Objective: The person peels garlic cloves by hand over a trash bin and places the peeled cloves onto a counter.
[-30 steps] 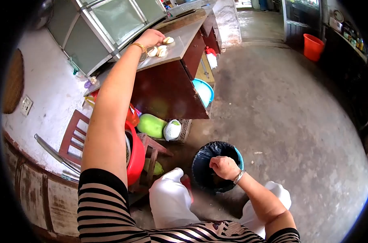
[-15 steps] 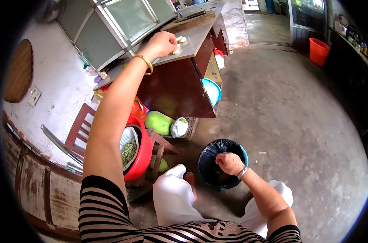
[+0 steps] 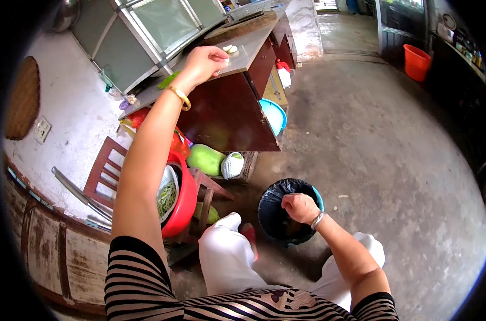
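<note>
My left hand (image 3: 204,63) reaches over the counter corner, its fingers loosely bent and apart. Just beyond the fingertips, a few pale pieces that look like peeled garlic cloves (image 3: 231,49) lie on the counter (image 3: 246,52). A gold bangle circles that wrist. Lower down, my right hand (image 3: 300,207) is closed above a bin (image 3: 272,227) lined with a black bag, and I cannot tell what its fingers hold. A silver bangle is on the right wrist.
At left, a red basin (image 3: 186,200) holding a white basket of green beans (image 3: 168,199) rests on a wooden stool (image 3: 213,187). A green melon (image 3: 205,160) and a net-wrapped fruit (image 3: 232,166) sit beneath the counter. Farther off stands an orange bucket (image 3: 417,63).
My left hand has drawn back leftward from the pale pieces, leaving one by its fingertips on the counter. The right hand stays closed over the bin. The view has shifted slightly.
</note>
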The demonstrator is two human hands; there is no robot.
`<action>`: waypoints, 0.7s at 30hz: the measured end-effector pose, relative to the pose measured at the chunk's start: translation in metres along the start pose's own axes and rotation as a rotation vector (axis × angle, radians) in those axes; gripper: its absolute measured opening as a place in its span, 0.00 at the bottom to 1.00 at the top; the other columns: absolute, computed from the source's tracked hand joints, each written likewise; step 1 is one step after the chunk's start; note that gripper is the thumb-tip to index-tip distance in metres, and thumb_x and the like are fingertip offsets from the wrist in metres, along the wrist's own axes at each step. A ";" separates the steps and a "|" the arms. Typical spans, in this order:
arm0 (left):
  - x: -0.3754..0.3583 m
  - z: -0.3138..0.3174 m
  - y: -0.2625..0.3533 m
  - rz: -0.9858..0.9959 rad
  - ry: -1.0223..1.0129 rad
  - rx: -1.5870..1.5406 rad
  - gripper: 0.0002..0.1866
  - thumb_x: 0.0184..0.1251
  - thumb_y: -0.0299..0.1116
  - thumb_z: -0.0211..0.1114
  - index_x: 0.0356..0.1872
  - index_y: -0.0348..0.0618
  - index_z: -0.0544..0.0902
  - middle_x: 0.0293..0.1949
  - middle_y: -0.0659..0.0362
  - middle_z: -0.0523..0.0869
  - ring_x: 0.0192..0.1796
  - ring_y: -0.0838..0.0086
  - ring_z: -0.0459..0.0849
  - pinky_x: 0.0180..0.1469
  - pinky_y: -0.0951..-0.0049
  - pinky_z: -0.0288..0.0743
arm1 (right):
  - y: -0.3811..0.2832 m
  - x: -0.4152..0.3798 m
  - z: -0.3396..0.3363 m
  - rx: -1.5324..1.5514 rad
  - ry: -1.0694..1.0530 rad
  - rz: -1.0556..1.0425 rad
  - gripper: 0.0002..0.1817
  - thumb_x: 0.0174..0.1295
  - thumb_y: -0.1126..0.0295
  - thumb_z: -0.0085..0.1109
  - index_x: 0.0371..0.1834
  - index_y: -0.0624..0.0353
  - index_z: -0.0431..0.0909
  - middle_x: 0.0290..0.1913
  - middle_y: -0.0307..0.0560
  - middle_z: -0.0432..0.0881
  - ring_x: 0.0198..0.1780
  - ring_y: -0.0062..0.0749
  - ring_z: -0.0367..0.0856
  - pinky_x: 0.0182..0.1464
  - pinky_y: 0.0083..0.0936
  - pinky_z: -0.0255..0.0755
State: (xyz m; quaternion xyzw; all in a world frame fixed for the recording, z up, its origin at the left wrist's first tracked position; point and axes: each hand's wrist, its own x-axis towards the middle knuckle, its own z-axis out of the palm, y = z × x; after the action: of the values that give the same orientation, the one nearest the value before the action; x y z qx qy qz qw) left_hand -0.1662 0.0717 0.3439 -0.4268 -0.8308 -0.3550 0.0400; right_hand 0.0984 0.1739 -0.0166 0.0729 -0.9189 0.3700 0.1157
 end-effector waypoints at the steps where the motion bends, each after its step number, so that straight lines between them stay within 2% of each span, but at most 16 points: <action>1: -0.008 0.003 0.001 0.033 0.020 -0.068 0.07 0.55 0.22 0.65 0.36 0.37 0.82 0.31 0.62 0.83 0.31 0.82 0.79 0.29 0.80 0.76 | 0.000 0.001 -0.001 0.016 0.024 -0.006 0.04 0.51 0.71 0.52 0.28 0.54 0.77 0.29 0.50 0.81 0.34 0.48 0.80 0.34 0.39 0.74; 5: -0.067 0.027 0.030 0.258 0.196 -0.259 0.09 0.58 0.20 0.62 0.41 0.36 0.82 0.33 0.62 0.83 0.33 0.83 0.79 0.33 0.82 0.75 | 0.002 0.006 -0.005 0.151 0.161 -0.051 0.05 0.50 0.73 0.52 0.30 0.56 0.76 0.27 0.52 0.80 0.32 0.48 0.80 0.34 0.37 0.74; 8: -0.130 0.066 0.041 0.249 0.117 -0.459 0.13 0.59 0.19 0.61 0.46 0.36 0.80 0.37 0.61 0.83 0.37 0.83 0.80 0.36 0.84 0.74 | -0.003 0.011 -0.016 0.420 0.172 0.028 0.04 0.54 0.72 0.55 0.32 0.59 0.77 0.27 0.53 0.80 0.30 0.46 0.79 0.34 0.35 0.74; 9: -0.151 0.082 0.038 0.195 0.085 -0.463 0.15 0.60 0.17 0.60 0.49 0.35 0.78 0.39 0.58 0.83 0.38 0.80 0.79 0.40 0.82 0.75 | -0.004 0.011 -0.018 0.522 0.172 0.069 0.06 0.57 0.70 0.56 0.33 0.60 0.78 0.26 0.51 0.79 0.27 0.36 0.79 0.34 0.30 0.73; 10: -0.168 0.102 0.030 0.202 0.084 -0.477 0.15 0.60 0.17 0.60 0.49 0.35 0.78 0.39 0.58 0.83 0.39 0.80 0.80 0.42 0.81 0.76 | -0.006 0.013 -0.024 0.641 0.076 0.153 0.04 0.61 0.73 0.53 0.36 0.61 0.77 0.28 0.34 0.78 0.29 0.16 0.74 0.32 0.17 0.72; 11: -0.188 0.124 0.023 0.204 0.090 -0.495 0.15 0.60 0.17 0.59 0.49 0.34 0.77 0.40 0.58 0.83 0.40 0.79 0.81 0.43 0.80 0.76 | 0.001 0.015 -0.018 0.892 0.086 0.108 0.07 0.62 0.70 0.56 0.38 0.61 0.76 0.32 0.34 0.77 0.33 0.16 0.74 0.35 0.17 0.72; 12: -0.204 0.142 0.018 0.120 0.041 -0.571 0.16 0.61 0.17 0.58 0.51 0.35 0.76 0.41 0.57 0.82 0.41 0.77 0.82 0.45 0.79 0.77 | -0.010 0.016 -0.031 0.969 0.062 0.121 0.09 0.61 0.68 0.59 0.40 0.61 0.75 0.36 0.35 0.77 0.37 0.16 0.73 0.37 0.17 0.71; 13: -0.214 0.164 0.000 0.110 0.011 -0.678 0.16 0.61 0.17 0.59 0.51 0.35 0.76 0.41 0.57 0.82 0.42 0.75 0.82 0.44 0.78 0.78 | -0.018 0.015 -0.038 1.114 0.076 0.119 0.08 0.61 0.70 0.59 0.40 0.61 0.76 0.35 0.35 0.77 0.35 0.16 0.73 0.37 0.16 0.71; 14: -0.227 0.181 -0.008 0.016 -0.001 -0.752 0.16 0.61 0.17 0.59 0.51 0.35 0.76 0.41 0.57 0.81 0.43 0.74 0.82 0.43 0.78 0.78 | -0.025 0.014 -0.043 1.183 0.097 0.191 0.08 0.60 0.70 0.60 0.40 0.61 0.76 0.35 0.34 0.78 0.34 0.16 0.73 0.37 0.15 0.70; 16: -0.241 0.203 -0.018 -0.087 -0.012 -0.820 0.15 0.61 0.18 0.59 0.50 0.35 0.76 0.39 0.58 0.81 0.44 0.73 0.82 0.42 0.78 0.79 | -0.025 0.014 -0.047 1.193 0.105 0.198 0.08 0.61 0.68 0.60 0.40 0.59 0.77 0.34 0.34 0.78 0.33 0.16 0.73 0.37 0.14 0.69; 19: -0.247 0.224 -0.034 0.017 0.020 -0.806 0.12 0.60 0.18 0.61 0.46 0.35 0.78 0.41 0.60 0.79 0.41 0.78 0.82 0.42 0.79 0.79 | -0.017 0.013 -0.042 1.208 0.113 0.234 0.10 0.60 0.64 0.61 0.39 0.58 0.79 0.34 0.33 0.79 0.32 0.15 0.72 0.37 0.14 0.69; 21: -0.246 0.233 -0.041 0.047 0.025 -0.714 0.13 0.58 0.14 0.60 0.45 0.33 0.78 0.43 0.59 0.77 0.42 0.77 0.80 0.45 0.78 0.78 | -0.013 0.012 -0.042 1.200 0.090 0.236 0.10 0.60 0.63 0.61 0.39 0.58 0.79 0.34 0.33 0.79 0.32 0.15 0.73 0.37 0.14 0.69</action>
State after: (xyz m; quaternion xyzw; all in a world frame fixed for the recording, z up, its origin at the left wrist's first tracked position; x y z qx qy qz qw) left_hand 0.0140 0.0335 0.0569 -0.4286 -0.6438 -0.6270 -0.0932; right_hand 0.0960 0.1937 0.0249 0.0072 -0.5464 0.8359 0.0514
